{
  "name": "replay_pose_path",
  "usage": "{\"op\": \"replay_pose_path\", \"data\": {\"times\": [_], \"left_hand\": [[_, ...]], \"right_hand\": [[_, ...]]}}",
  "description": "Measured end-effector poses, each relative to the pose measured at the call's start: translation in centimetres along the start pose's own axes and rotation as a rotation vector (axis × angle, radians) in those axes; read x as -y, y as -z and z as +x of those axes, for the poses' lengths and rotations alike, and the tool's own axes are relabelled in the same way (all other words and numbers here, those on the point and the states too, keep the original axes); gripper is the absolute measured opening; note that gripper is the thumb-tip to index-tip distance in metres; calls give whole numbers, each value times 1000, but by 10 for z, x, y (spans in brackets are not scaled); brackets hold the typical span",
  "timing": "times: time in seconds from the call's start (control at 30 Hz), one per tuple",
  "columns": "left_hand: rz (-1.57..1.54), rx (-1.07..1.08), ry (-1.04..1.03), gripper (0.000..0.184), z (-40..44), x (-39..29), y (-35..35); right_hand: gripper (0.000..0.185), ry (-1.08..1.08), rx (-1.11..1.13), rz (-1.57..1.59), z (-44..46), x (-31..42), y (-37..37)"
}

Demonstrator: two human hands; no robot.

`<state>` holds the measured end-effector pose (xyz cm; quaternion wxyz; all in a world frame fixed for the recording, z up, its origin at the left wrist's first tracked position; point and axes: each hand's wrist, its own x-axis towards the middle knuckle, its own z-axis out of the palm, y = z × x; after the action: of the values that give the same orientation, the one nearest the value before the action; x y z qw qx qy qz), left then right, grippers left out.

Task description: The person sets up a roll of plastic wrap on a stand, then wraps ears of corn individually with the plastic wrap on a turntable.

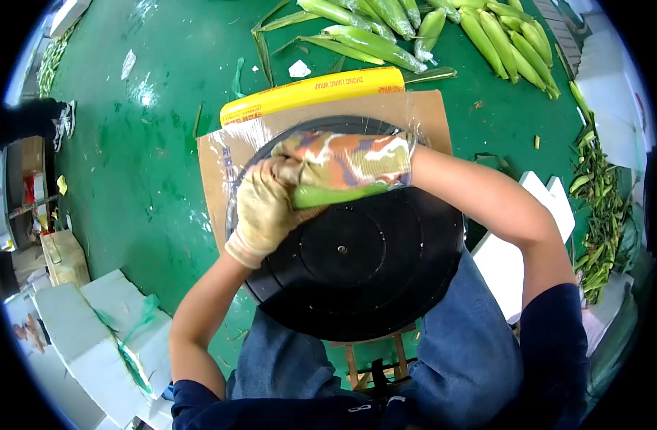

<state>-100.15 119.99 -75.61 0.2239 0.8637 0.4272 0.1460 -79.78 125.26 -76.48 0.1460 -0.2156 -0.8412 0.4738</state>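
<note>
The largest thing is the green floor (149, 208), which spreads on all sides of a round black disc (386, 287). This disc stands above the jeans (285, 351) of the seated person, whose knees are at its near side. Under the disc lies a brown cardboard sheet (213, 193), and its border shows beyond the disc and to its left. Well to the left of the disc, on the near side, are white foam blocks (77, 315); to its right there is a long heap of green husks (601, 208). Beyond the disc, toward the right, lie a pile of corn (511, 43) and, beside it, some ears in clear film (375, 46). Just beyond the disc is the yellow box (321, 93) with the printed word WRAP. Over the far part of the disc are the two gloved hands, close together. The left hand (264, 204), in a pale glove, is clasped on the left end of a green ear (343, 193). The right hand (303, 161), in a camouflage glove, lies over this same ear; its fingers are blurred, so I cannot tell how they grip. The smallest is a white scrap (300, 69) beyond the disc.
</note>
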Motion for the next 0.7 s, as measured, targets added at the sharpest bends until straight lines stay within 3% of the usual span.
{"op": "replay_pose_path", "data": {"times": [0.03, 0.07, 0.1, 0.13, 0.17, 0.2, 0.23, 0.27, 0.3, 0.33, 0.4, 0.47, 0.5, 0.53, 0.57, 0.6, 0.63, 0.67, 0.7], "left_hand": [[-66, 24, 47, 51, -1, -15, 4], [-133, 51, 88, 46, -2, -40, 13], [-279, 93, 170, 39, -19, -49, 7], [-655, 132, 437, 41, -36, -64, -6], [-1017, 34, 483, 43, -57, -72, -26], [-1177, 474, 890, 45, -55, -90, 1], [-1081, 663, 865, 47, -70, -90, -3], [-1526, 1001, 1096, 53, -79, -91, 3], [-1514, 1184, 1145, 54, -85, -94, 3], [-1446, 1432, 1123, 48, -94, -86, -2], [-1023, 1610, 789, 41, -92, -93, 1], [-975, 1415, 849, 50, -73, -92, 27], [-1065, 1140, 830, 50, -58, -94, 47], [-935, 1009, 797, 56, -32, -96, 68], [-746, 882, 664, 62, -9, -99, 82], [-722, 694, 745, 67, 19, -117, 93], [-783, 533, 700, 70, 40, -125, 98], [-767, 308, 422, 65, 58, -131, 93], [-539, 181, 99, 51, 84, -136, 94]], "right_hand": [[38, 241, -89, -262, 10, -48, -45], [48, 220, -28, -42, -7, -27, -33], [54, 92, -28, -192, -16, -4, -36], [60, -34, -22, -342, -23, 15, -39], [69, -26, -2, -353, -27, 27, -36], [71, 54, -71, -415, -31, 23, -43], [73, 76, -64, -442, -36, 19, -49], [75, 98, -55, -470, -40, 18, -52], [74, 124, -142, -456, -42, 18, -52], [74, 122, -152, -462, -45, 18, -50], [65, 101, -94, -319, -47, 25, -34], [46, 100, -198, -22, -67, 20, -36], [43, 26, -181, 284, -87, 25, -27], [40, -46, -169, 584, -108, 31, -17], [36, 75, -409, 758, -126, 35, -12], [32, 206, -647, 920, -144, 41, -10], [26, -263, -843, 933, -165, 49, -9], [28, -246, -1210, 1099, -162, 51, -11], [29, -180, -1436, 1260, -155, 42, 1]]}}
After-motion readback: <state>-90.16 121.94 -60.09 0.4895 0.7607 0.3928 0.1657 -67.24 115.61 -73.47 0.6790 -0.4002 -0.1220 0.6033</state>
